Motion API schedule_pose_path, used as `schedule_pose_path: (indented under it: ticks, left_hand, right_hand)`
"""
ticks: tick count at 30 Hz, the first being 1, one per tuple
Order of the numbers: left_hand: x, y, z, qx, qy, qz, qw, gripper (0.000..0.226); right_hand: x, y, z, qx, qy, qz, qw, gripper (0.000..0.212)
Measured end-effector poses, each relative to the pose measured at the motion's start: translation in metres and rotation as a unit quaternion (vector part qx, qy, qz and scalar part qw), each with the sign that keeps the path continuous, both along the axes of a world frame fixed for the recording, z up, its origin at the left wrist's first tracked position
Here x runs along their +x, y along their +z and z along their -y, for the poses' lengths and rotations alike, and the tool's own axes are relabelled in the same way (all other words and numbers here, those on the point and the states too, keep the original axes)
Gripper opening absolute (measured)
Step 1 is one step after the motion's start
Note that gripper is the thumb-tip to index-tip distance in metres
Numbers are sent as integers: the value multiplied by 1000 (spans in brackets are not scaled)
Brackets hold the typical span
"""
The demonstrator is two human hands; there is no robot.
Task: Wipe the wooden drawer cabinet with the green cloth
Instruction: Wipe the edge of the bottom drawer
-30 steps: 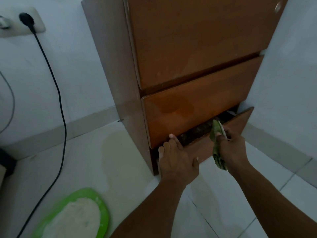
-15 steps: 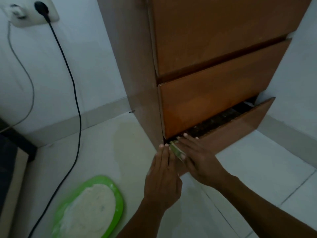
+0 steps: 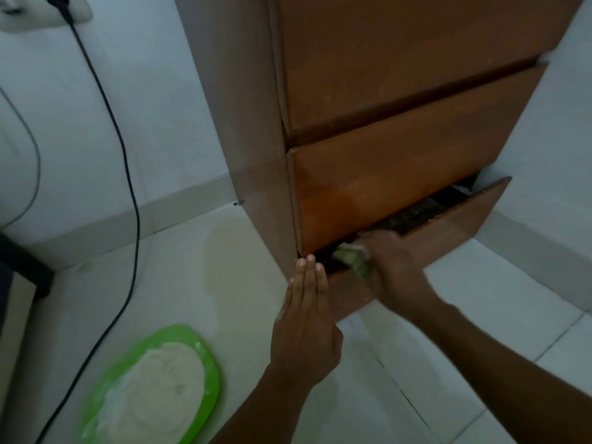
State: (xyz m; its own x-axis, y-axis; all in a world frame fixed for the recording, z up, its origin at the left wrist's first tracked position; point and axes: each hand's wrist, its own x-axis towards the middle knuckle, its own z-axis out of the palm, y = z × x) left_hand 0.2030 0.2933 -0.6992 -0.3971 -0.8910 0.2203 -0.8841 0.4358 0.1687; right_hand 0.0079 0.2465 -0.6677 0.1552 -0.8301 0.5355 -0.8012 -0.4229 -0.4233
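Observation:
The wooden drawer cabinet (image 3: 400, 91) stands against the white wall, its bottom drawer (image 3: 455, 225) pulled partly out and tilted. My right hand (image 3: 394, 267) holds the green cloth (image 3: 354, 259) bunched against the top edge of that drawer's front, near its left end. My left hand (image 3: 306, 322) is flat with fingers together, fingertips touching the cabinet's lower left front corner beside the drawer. Most of the cloth is hidden under my right hand.
A green plate (image 3: 153, 389) with a pale mound lies on the tiled floor at lower left. A black cable (image 3: 128, 187) runs from a wall socket (image 3: 45, 11) down to the floor. A dark furniture edge (image 3: 22, 270) sits at far left.
My right hand with the cloth slid from the drawer's right part to its left end. My left hand shifted from the drawer front to the cabinet corner. The camera moved right.

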Motion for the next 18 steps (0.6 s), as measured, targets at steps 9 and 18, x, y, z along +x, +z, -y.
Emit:
schedule_pose_path:
  ticks: [9, 18]
  left_hand:
    - [-16, 5, 3, -12, -57, 25, 998, 86]
    - [-78, 51, 67, 16, -163, 210, 964, 99]
  right_hand:
    - [-73, -14, 16, 29, -16, -90, 995, 34]
    - [-171, 18, 55, -35, -202, -43, 978, 46]
